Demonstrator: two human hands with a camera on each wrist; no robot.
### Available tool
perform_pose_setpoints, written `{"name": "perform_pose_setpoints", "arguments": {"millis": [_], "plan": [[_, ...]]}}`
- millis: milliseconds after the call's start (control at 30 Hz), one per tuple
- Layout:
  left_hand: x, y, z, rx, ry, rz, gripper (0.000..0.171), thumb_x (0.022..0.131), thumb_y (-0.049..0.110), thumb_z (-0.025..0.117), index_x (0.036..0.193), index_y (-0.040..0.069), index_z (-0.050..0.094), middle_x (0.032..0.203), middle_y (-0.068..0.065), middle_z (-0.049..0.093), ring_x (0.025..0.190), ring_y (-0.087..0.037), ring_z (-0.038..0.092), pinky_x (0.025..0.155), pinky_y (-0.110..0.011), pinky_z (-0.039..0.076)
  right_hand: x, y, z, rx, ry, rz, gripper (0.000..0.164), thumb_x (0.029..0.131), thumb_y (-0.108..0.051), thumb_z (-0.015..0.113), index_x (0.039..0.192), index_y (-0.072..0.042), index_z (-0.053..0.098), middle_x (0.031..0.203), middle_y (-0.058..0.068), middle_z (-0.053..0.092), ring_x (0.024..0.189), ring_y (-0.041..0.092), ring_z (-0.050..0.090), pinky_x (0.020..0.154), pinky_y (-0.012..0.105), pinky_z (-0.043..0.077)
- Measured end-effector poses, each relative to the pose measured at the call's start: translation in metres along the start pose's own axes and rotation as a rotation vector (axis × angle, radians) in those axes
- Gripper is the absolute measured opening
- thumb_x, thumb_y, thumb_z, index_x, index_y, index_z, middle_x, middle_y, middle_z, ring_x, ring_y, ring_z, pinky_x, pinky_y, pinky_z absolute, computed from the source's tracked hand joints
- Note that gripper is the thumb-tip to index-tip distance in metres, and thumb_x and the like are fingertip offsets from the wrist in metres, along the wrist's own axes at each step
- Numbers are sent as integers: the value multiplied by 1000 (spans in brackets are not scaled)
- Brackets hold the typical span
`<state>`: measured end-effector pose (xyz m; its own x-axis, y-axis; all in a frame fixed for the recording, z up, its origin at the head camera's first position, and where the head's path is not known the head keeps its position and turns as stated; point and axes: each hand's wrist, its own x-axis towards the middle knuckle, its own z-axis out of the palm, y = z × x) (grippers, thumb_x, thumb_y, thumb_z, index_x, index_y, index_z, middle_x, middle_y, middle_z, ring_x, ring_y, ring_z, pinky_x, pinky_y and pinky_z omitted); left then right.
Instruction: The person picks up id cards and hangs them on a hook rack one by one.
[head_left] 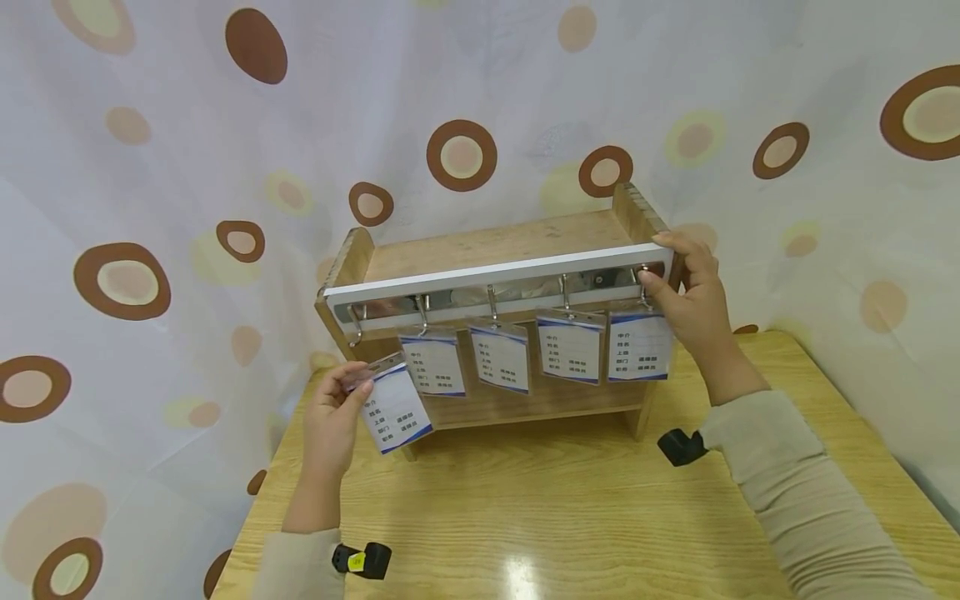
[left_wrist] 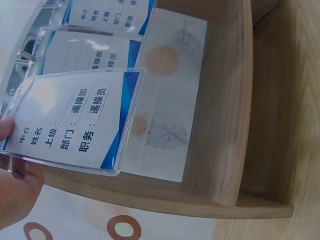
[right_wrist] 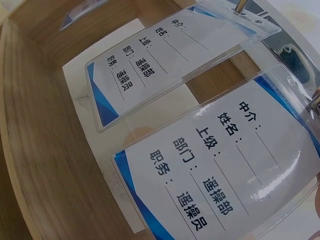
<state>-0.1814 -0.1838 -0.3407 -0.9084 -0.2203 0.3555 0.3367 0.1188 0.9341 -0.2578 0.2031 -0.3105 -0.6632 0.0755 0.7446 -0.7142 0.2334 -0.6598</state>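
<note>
In the head view my left hand pinches a clear-sleeved name badge by its upper corner, between thumb and fingers. The badge is tilted, in front of and below the bare leftmost hook. My right hand grips the right end of the hook rail, fingers over its top edge and thumb on the front by the last hook. Several similar badges hang from the other hooks, the rightmost badge just below my right thumb. In the left wrist view the held badge overlaps a hanging badge.
The rail runs along the front of a small wooden shelf standing on a wood-grain table. A white cloth with brown circles hangs behind it. Black wrist cameras stick out from both sleeves.
</note>
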Motion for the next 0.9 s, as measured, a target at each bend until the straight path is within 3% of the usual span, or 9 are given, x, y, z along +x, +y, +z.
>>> {"name": "perform_pose_setpoints", "arguments": {"millis": [233, 500, 900], "plan": [[5, 8, -2, 49, 23, 1, 20, 82, -6, 52, 102, -6, 52, 87, 2, 55, 77, -12, 49, 65, -18, 41, 0, -9, 1, 9, 2, 1, 41, 77, 14, 53, 115, 4, 44, 109, -10, 42, 75, 9, 36, 62, 18, 29], [11, 12, -4, 56, 43, 9, 17, 82, -6, 52, 98, -1, 53, 86, 2, 54, 74, -12, 48, 62, -18, 40, 0, 3, 0, 2, 6, 14, 42, 77, 12, 55, 116, 2, 44, 112, -8, 42, 75, 8, 38, 63, 18, 30], [17, 15, -5, 13, 84, -9, 16, 83, -7, 49, 98, -1, 53, 89, -1, 53, 75, -13, 47, 62, -18, 42, 0, -4, 0, -15, -9, 31, 42, 78, 12, 54, 117, 1, 43, 114, -8, 40, 78, 9, 36, 64, 19, 30]]}}
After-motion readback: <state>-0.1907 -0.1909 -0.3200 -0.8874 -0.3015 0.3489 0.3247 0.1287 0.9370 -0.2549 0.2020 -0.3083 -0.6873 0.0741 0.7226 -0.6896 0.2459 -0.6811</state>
